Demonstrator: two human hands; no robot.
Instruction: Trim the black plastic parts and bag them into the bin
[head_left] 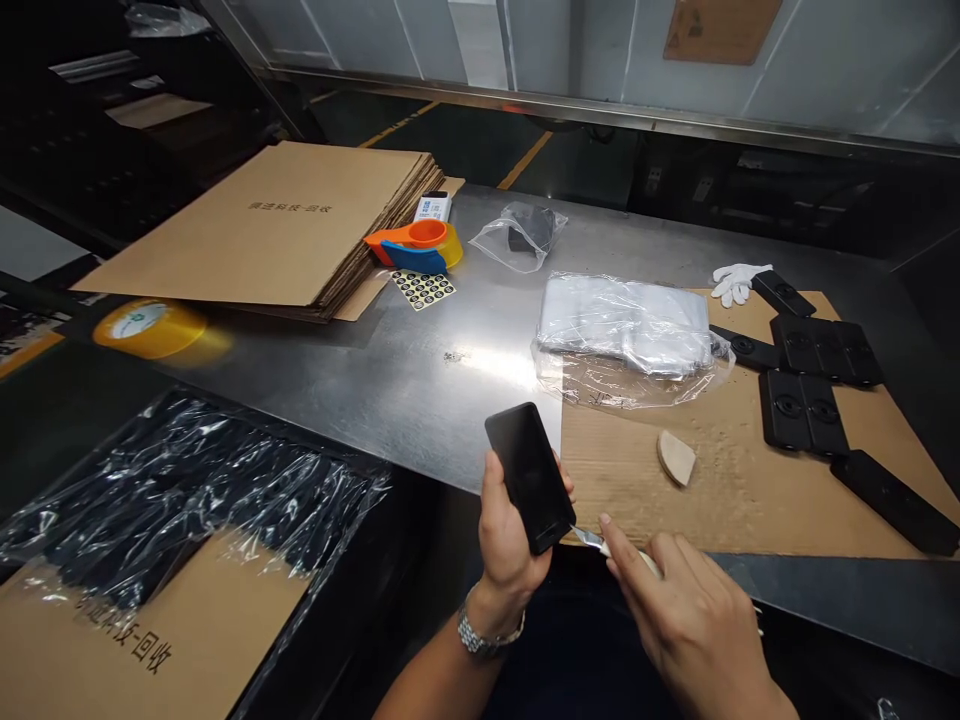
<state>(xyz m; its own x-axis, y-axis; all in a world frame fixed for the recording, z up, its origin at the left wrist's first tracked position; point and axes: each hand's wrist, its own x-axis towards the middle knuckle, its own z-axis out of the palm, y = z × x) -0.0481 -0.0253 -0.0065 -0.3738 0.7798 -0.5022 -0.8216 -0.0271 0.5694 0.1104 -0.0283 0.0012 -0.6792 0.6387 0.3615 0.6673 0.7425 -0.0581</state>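
My left hand [510,545] is closed around a black rectangular plastic part [529,470], held tilted with its smooth face up. My right hand [686,605] grips a craft knife [591,540] with a pale handle, mostly hidden by the fingers. The blade's tip is at the lower right corner of the black part; whether it touches is hard to tell. Beyond the knife, a beige wedge-shaped pad [676,458] lies on a flat cardboard sheet [622,490]. Several similar black parts [804,412] with round recesses lie at the sheet's right side.
A clear bag of white sleeves [630,322] lies partly over the cardboard. At left are stacked cardboard sheets [270,225], a tape dispenser [420,245], a tape roll [150,328] and a sticker sheet [424,288]. A white glove [739,283] lies far right. Below left stands a box of plastic-wrapped black pieces [187,480].
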